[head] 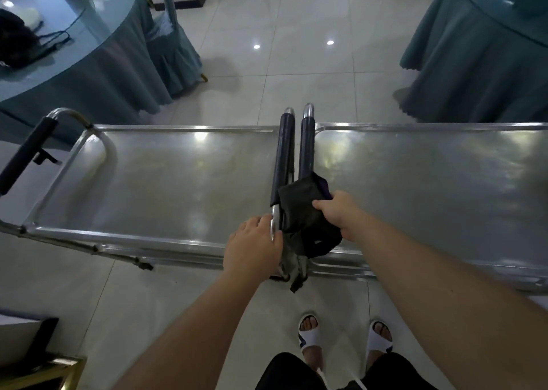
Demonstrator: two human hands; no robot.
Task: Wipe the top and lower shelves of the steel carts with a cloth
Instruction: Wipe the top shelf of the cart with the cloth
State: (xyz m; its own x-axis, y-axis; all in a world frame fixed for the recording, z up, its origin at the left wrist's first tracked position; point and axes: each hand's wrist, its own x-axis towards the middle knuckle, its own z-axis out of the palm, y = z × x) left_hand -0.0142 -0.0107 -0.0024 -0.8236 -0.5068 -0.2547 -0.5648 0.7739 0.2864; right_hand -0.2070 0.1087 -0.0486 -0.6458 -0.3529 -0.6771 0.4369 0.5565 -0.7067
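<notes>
Your right hand [333, 211] grips a dark cloth [302, 214] draped over two carts' adjoining handles, its fingertips hidden beneath, while your left hand [252, 245] curls around the left cart's handle [284, 158]

Both steel carts — left cart [154, 182] and right cart [430, 188] — have silver-grey tops with dull, pale reflections. Their adjoining handles [284, 158] carry dark navy sleeves with bare chrome ends. The cloth [299, 211] is black, with a purple edge showing and a grey, worn tail. The floor tiles [296, 63] are glossy off-white. The round tables [89, 72] wear teal-grey pleated skirts. The slippers [308, 333] are white — one with a dark mark. The shorts [284, 372] are black.
</notes>
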